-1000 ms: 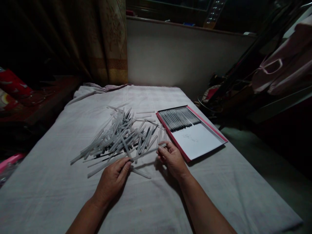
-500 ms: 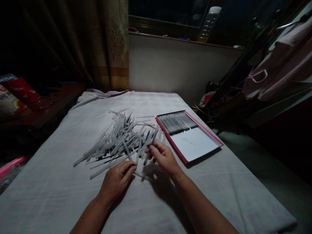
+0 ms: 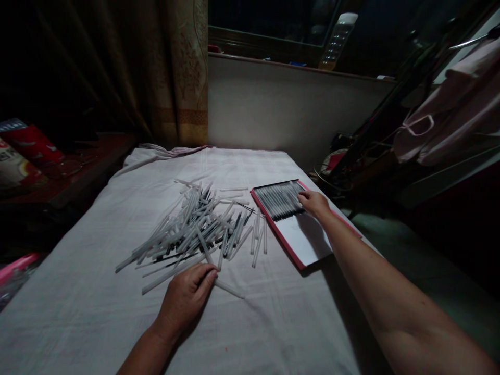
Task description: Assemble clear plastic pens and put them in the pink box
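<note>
A loose heap of slim translucent pens and tubes (image 3: 187, 224), some dark inside, lies across the middle of the cloth. My left hand (image 3: 189, 291) rests at its near edge, thumb and fingertips pinched by the end of a translucent tube (image 3: 231, 289). On the right is a shallow red-edged box (image 3: 279, 237) with a white bottom. A tight row of slim pens (image 3: 279, 198), dark ends toward me, fills its far half. Over the row's right end is my right hand (image 3: 314, 203), fingers closed; the pen at its fingertips is mostly hidden.
A pale cloth (image 3: 97, 312) covers the table. Several loose tubes (image 3: 258, 242) lie between heap and box. Red bags (image 3: 33, 143) stand on a dark side table at left. Beyond are a curtain (image 3: 187, 78) and a bottle (image 3: 338, 41) on the windowsill.
My right hand has moved from the heap rightward and away from me to the box, taking a pen to the row's right end. My left hand has stayed almost still.
</note>
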A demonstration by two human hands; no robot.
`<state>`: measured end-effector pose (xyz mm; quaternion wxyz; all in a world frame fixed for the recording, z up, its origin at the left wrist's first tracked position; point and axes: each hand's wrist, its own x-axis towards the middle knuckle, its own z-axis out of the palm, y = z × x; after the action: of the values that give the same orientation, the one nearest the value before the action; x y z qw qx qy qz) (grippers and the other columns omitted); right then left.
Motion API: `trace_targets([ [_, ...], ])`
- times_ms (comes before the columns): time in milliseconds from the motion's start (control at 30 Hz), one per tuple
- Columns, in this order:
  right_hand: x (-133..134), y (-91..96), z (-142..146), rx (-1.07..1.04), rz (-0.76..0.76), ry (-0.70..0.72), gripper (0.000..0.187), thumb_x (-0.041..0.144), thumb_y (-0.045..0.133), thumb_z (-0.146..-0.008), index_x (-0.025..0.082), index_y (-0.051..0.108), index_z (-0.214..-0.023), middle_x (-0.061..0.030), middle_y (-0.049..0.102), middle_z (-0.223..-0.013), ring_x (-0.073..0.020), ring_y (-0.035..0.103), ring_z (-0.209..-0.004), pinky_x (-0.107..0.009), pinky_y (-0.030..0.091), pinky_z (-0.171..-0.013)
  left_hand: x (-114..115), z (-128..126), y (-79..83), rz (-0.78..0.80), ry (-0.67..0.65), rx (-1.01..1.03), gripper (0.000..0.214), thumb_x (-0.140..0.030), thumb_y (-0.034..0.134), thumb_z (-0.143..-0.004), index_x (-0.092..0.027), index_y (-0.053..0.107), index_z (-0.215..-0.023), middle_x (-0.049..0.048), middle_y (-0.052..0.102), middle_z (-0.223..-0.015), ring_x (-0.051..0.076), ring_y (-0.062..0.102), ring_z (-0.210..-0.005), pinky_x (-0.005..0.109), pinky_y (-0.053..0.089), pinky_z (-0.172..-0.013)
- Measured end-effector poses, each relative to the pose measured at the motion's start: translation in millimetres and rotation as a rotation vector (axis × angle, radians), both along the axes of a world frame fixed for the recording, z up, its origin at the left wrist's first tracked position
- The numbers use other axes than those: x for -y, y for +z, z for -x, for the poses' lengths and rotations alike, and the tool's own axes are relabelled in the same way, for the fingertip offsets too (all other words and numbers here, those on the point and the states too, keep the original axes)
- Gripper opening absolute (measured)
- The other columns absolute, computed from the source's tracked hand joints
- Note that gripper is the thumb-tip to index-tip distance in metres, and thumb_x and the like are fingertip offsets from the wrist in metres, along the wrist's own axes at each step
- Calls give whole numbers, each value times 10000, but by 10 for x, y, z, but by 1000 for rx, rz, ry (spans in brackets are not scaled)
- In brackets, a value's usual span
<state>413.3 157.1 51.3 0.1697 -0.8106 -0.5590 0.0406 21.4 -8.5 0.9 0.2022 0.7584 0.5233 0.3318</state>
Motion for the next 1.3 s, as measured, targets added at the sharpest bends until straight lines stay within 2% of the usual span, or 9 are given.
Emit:
trace_targets([
  [133,-133,-138,38,78,61,20,363,351,527,-907,214,753,-1157,-101,739,-1186,-287,664,-1120,-328,506,-844,0,-3,13,-5,8,16,238,-388,553,-918,-258,750,-885,-2,792,-866,180,752,-780,242,573,-694],
  [300,-223,-209,42,152,128,38,361,369,537,-914,241,736,-1188,-93,724,-1222,-290,647,-1149,-355,501,-887,-5,-10,32,-26,2,28,220,-366,559,-912,-254,746,-876,-4,792,-845,174,753,-755,231,577,-681],
  [567,-221,-205,45,216,170,50,366,389,536,-914,289,725,-1211,-60,726,-1217,-268,646,-1140,-345,506,-897,-7,-13,52,-18,6,16,243,-383,545,-912,-255,746,-865,5,792,-841,185,752,-751,249,586,-678],
  [767,-302,-182,31,234,182,68,367,383,559,-898,281,730,-1206,-84,720,-1229,-279,653,-1125,-354,514,-861,0,-12,57,17,10,25,249,-391,541,-912,-260,748,-871,9,792,-853,192,752,-773,258,587,-695],
  [967,-380,-193,47,237,161,84,336,364,619,-848,283,763,-1141,-86,753,-1131,-259,680,-1047,-325,517,-830,4,-18,42,10,16,21,248,-393,545,-914,-259,748,-869,7,793,-855,190,752,-769,258,581,-701],
  [1200,-214,-67,170,248,134,69,370,332,513,-921,242,734,-1203,-123,726,-1197,-296,674,-1080,-371,514,-856,9,-13,46,41,2,23,254,-382,533,-921,-249,746,-883,13,791,-869,189,746,-784,255,564,-695],
  [1300,-73,-18,299,241,98,91,380,347,484,-940,248,720,-1220,-105,726,-1200,-292,669,-1082,-368,510,-861,7,-7,25,50,2,29,250,-380,537,-918,-246,746,-885,13,789,-870,189,744,-789,259,559,-710],
])
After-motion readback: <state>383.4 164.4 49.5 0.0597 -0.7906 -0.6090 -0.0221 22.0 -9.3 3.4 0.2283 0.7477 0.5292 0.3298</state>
